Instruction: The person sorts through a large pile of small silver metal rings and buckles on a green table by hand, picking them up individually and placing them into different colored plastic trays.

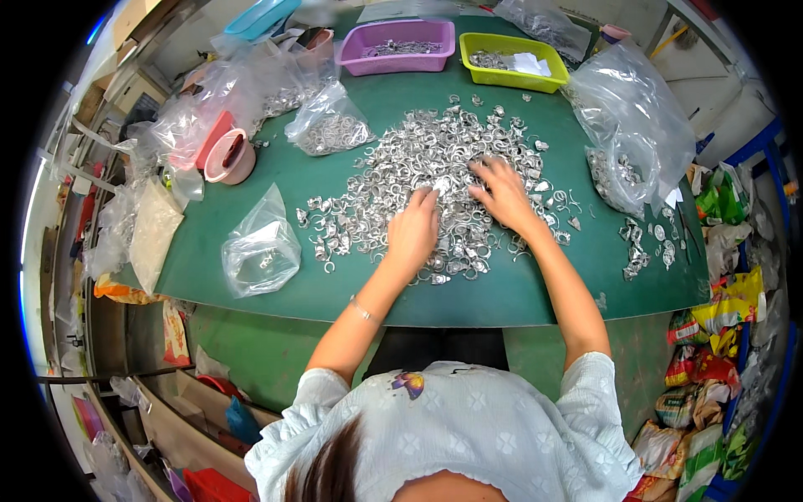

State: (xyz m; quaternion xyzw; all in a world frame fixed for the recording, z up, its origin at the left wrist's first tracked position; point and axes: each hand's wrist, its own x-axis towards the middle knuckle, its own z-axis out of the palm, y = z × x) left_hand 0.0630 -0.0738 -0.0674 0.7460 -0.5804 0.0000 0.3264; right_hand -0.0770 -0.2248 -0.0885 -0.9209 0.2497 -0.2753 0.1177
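At the left edge of the green worktop, a flat cream packet leans beside heaped clear bags. Just right of these sits a pale pink tub with a dark red object inside, and a coral-red tray stands tilted behind it. Nearer the person, a crumpled clear bag lies on its own; farther back is a light blue basin. Next comes a clear bag of metal rings, and beyond it a purple basin holding small metal pieces.

Mid-worktop spreads a broad, loose pile of silvery rings. The left hand, a thin bracelet on its wrist, lies over the middle of this pile, its fingers bent and blurred; whether they grip anything I cannot tell. To its right, the right hand is over the same pile, thumb and fingers spread apart.

Behind the right hand stands a yellow-green basin with metal pieces and white paper. Further right, a large clear bag has metal pieces at its bottom, and a small cluster of metal parts lies nearer the front edge. Beyond the worktop, colourful packets are stacked.
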